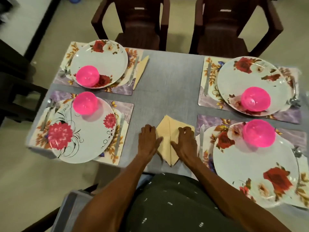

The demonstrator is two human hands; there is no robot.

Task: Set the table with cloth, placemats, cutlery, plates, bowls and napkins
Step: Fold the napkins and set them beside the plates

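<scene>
A cream napkin (168,131), folded into a kite shape, lies on the grey tablecloth (168,77) at the near middle of the table. My left hand (148,138) presses flat on its left flap. My right hand (186,139) rests on its right flap with the fingers bent at the upper edge. Four floral placemats each carry a flowered white plate and a pink bowl: far left (87,75), near left (85,102), far right (255,98), near right (259,133). A finished folded napkin (141,71) lies beside the far-left setting.
Knives (119,131) (201,136) lie on the mats on either side of my hands. More cutlery lies beside the other plates. Two dark chairs (138,22) (234,25) stand at the far side. A chair with a grey seat (66,211) is at my left.
</scene>
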